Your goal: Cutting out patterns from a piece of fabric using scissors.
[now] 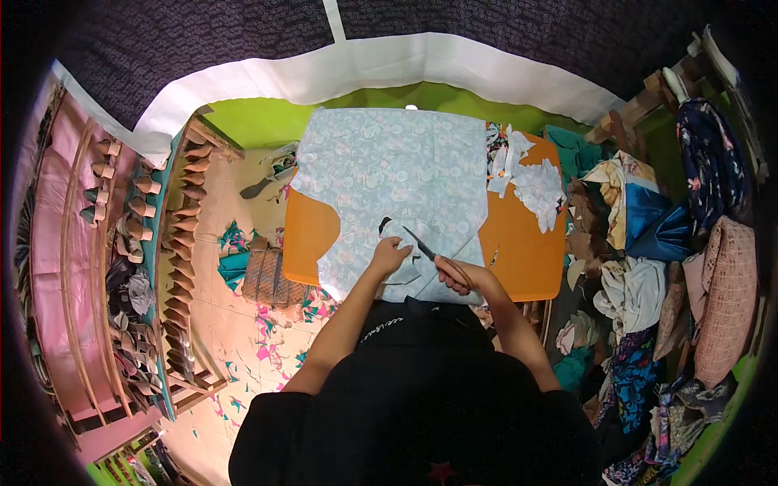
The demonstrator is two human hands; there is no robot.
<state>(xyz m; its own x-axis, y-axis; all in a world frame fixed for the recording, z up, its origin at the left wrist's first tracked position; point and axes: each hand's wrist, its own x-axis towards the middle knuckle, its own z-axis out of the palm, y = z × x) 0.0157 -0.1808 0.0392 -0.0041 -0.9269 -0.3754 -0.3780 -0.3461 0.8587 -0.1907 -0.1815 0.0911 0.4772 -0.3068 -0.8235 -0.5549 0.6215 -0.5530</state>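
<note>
A lime-green wall point(259, 121) shows at twelve o'clock beneath a dark, white-bordered drape point(243, 40). A pink-backed wooden rack point(61, 211) fills nine o'clock; brightly lit, pale floor tiles point(223, 198) stretch toward eight.

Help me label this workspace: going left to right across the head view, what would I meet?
Pink sheeting, row of brown shoe-shaped forms, brown patterned bundle, left hand, right hand holding scissors, pale fabric scraps, shiny blue cloth, pink textured fabric.
</note>
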